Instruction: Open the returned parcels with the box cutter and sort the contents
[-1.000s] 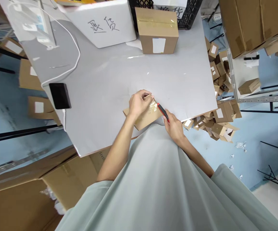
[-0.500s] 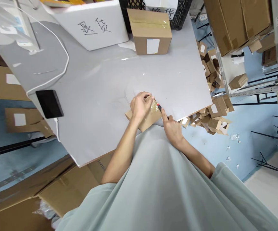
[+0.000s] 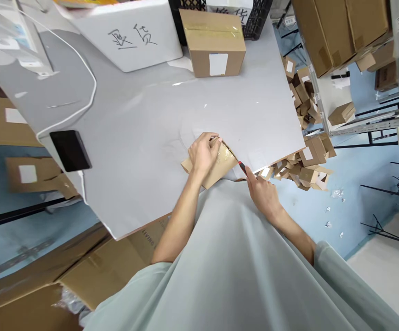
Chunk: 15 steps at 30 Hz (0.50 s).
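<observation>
A small cardboard box with shiny clear tape sits at the table's near edge, close against my shirt. My left hand grips its far edge, fingers curled over the top and hiding part of it. In my right hand is a red and black box cutter, index finger stretched along the handle. The cutter's tip lies at the box's right-hand edge, where a dark line runs toward my left fingertips. How deep the blade sits cannot be seen.
On the grey table lie a black phone and a white cable. Behind stand a taped carton, a white bin and a black crate. Several cartons heap on the floor at right, beside a shelf.
My right hand has drawn the box cutter right and toward me along the box's edge, away from my left hand. My left hand keeps its hold on the box.
</observation>
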Each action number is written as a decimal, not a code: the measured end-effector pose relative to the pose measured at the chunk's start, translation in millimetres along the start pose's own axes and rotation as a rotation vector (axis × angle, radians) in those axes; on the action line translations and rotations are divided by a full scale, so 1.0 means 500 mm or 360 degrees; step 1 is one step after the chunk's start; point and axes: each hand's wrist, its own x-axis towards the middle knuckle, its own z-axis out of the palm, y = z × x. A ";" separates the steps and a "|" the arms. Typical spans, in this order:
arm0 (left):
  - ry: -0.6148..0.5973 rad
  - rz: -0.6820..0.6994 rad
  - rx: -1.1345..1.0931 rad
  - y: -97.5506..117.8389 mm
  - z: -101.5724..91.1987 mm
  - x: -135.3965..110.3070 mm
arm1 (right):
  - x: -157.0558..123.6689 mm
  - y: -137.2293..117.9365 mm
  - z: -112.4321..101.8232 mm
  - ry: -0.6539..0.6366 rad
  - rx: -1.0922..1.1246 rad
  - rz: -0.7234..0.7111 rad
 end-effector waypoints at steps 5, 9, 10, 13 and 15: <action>-0.0066 0.0198 0.0090 0.001 -0.014 -0.009 | -0.014 0.061 0.018 0.0290 0.0555 -0.0046; -0.0289 0.0349 0.0309 0.033 0.000 -0.048 | 0.030 0.105 0.035 0.0542 0.1111 -0.0009; -0.0347 0.0342 0.0359 0.042 0.010 -0.059 | 0.043 0.114 0.037 0.0563 0.1249 -0.0022; -0.0372 0.0247 0.0448 0.058 0.044 -0.079 | 0.081 0.129 0.041 0.0494 0.1702 -0.0122; -0.0333 0.0201 0.0461 0.063 0.056 -0.080 | 0.100 0.133 0.041 0.0383 0.2031 -0.0222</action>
